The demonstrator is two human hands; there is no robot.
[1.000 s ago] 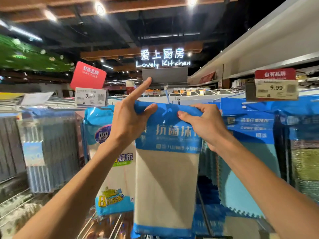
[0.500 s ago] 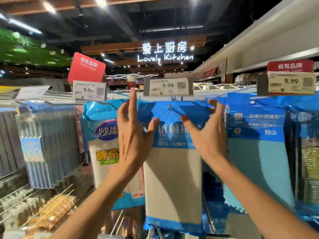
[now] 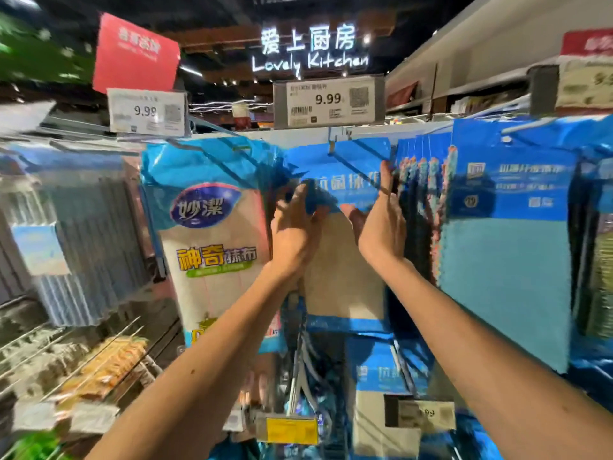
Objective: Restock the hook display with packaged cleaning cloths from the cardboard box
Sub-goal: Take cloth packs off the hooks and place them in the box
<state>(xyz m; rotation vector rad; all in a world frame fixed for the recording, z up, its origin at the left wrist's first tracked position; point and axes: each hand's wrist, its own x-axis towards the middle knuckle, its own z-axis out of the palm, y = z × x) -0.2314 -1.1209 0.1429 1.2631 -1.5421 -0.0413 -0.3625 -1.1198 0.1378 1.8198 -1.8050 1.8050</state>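
A cloth pack point(image 3: 345, 277) with a blue header and beige cloth hangs on the middle hook point(image 3: 358, 151) under a 9.99 price tag point(image 3: 328, 102). My left hand point(image 3: 293, 232) rests against the pack's left edge below the header, fingers spread and straight. My right hand point(image 3: 381, 224) lies flat against the pack's right side, fingertips up at the header. Neither hand grips it. The cardboard box is out of view.
A blue-and-white cloth pack point(image 3: 212, 240) hangs on the hook to the left, teal cloth packs point(image 3: 507, 257) to the right. More packs point(image 3: 378, 386) hang on a lower row. Wire hooks with goods point(image 3: 99, 363) stick out at lower left.
The pack has gone from being pinched at its header to hanging on the hook. Both hands let go, slid down its face and pushed it back along the hook.
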